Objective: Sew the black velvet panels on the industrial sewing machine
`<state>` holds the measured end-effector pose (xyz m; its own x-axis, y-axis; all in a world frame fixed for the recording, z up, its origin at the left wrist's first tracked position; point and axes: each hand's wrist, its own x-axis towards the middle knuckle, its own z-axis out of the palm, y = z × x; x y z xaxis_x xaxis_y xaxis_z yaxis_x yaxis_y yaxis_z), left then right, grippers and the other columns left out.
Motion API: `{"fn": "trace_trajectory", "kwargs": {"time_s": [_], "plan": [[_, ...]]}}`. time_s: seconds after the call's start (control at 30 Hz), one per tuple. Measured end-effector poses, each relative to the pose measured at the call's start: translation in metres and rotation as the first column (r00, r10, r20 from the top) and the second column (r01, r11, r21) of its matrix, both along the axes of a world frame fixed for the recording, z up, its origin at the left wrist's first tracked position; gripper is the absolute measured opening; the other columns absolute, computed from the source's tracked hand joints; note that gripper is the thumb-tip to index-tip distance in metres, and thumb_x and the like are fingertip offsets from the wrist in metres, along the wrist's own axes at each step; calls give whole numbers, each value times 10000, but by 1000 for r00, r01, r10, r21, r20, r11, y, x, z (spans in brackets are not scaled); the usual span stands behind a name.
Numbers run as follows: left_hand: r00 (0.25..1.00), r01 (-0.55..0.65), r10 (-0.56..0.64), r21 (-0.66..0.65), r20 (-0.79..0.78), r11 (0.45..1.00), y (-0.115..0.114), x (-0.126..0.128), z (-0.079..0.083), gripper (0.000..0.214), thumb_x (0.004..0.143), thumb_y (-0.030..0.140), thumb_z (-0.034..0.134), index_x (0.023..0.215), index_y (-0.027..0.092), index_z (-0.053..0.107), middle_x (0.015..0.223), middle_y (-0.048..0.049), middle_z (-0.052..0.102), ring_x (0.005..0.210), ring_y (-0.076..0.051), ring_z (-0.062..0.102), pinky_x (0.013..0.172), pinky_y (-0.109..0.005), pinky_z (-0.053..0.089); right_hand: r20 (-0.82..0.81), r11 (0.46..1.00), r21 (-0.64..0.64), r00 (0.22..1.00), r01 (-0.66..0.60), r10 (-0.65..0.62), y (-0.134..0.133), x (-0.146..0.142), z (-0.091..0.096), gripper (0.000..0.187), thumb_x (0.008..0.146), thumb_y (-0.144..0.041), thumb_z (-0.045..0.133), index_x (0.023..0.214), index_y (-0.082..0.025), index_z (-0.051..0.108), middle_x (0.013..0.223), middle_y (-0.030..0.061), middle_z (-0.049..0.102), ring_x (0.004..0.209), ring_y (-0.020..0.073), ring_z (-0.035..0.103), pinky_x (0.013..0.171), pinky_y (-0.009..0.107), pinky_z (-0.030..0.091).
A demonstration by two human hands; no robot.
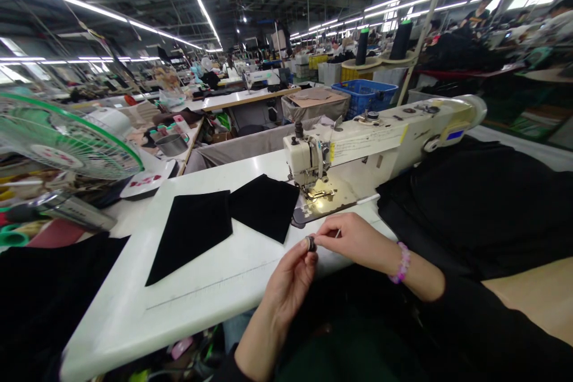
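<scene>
My left hand [290, 280] pinches a small dark bobbin [311, 243] between thumb and fingertips, above the front edge of the white sewing table [215, 286]. Close against it, my right hand [351, 242] is closed in a pinch. A short, thin, pale piece shows at its fingers, too small to name. The sewing machine [308, 161] stands just beyond both hands, its lamp lighting the needle plate. Two black fabric pieces [192, 230] lie flat on the table to the left of the machine, their edges meeting.
A large heap of black fabric [483, 203] lies to the right. On the left are a green-rimmed fan [67, 143] and a steel flask [76, 209]. A blue basket [364, 95] and thread cones [400, 40] stand behind the machine. Other people work far right.
</scene>
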<state>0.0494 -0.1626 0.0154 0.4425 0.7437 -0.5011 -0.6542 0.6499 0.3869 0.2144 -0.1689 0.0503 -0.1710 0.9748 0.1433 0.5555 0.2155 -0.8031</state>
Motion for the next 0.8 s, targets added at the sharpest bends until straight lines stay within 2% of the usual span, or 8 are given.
{"fn": "trace_trajectory", "kwargs": {"time_s": [0.33, 0.5, 0.8], "plan": [[997, 34, -28, 94, -72, 995, 1, -3, -6, 120, 870, -3, 570, 853, 22, 687, 743, -75, 664, 560, -76, 631, 535, -110, 563, 150, 996, 49, 987, -71, 63, 1, 0, 8, 140, 832, -185, 664, 715, -183, 742, 713, 22, 701, 661, 155, 625, 627, 252, 420], [993, 53, -39, 136, -109, 989, 1, -7, -8, 114, 850, -11, 594, 840, 7, 707, 746, -79, 672, 567, -77, 638, 547, -115, 567, 242, 986, 125, 967, -111, 78, -1, 0, 7, 119, 833, -161, 670, 726, -172, 720, 711, 16, 668, 662, 147, 600, 642, 261, 403], [971, 15, 41, 228, -236, 974, -3, -7, -4, 169, 764, 61, 745, 930, 30, 749, 813, -68, 696, 599, -59, 621, 572, -109, 553, 147, 976, 206, 989, -63, 33, -7, -3, -6, 172, 878, -140, 628, 714, -179, 655, 713, 6, 625, 691, 143, 573, 660, 264, 403]]}}
